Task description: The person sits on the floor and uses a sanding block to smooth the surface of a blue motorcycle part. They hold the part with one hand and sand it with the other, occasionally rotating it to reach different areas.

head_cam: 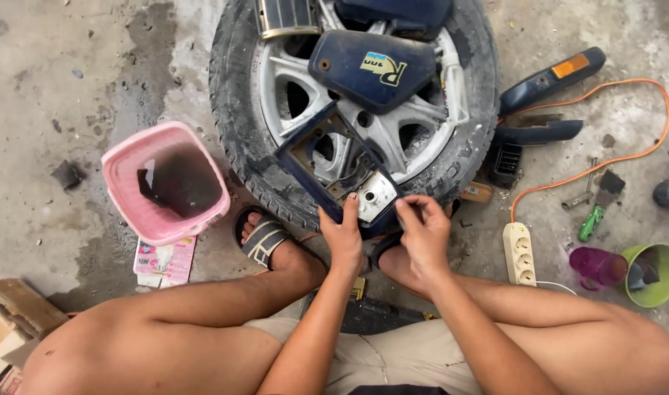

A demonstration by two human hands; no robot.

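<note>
A dark blue frame-shaped motorcycle panel (305, 146) with a small silver plate (377, 196) at its near end leans on a car wheel (232, 95) that lies flat on the concrete. My left hand (343, 238) grips the panel's near edge beside the plate. My right hand (422, 232) pinches the plate's right side with its fingertips; whether it holds a small part is hidden. Another blue cover (371, 67) rests on the wheel's spokes. My sandalled left foot (268, 241) is against the tyre.
A pink basket (122, 164) holding dark water stands to the left. On the right lie blue panels (550, 77), an orange cable (627, 157), a white power strip (520, 254), a green-handled tool (591, 223), a purple cup (596, 266) and a green cup (664, 292). Cardboard (12, 314) lies at the bottom left.
</note>
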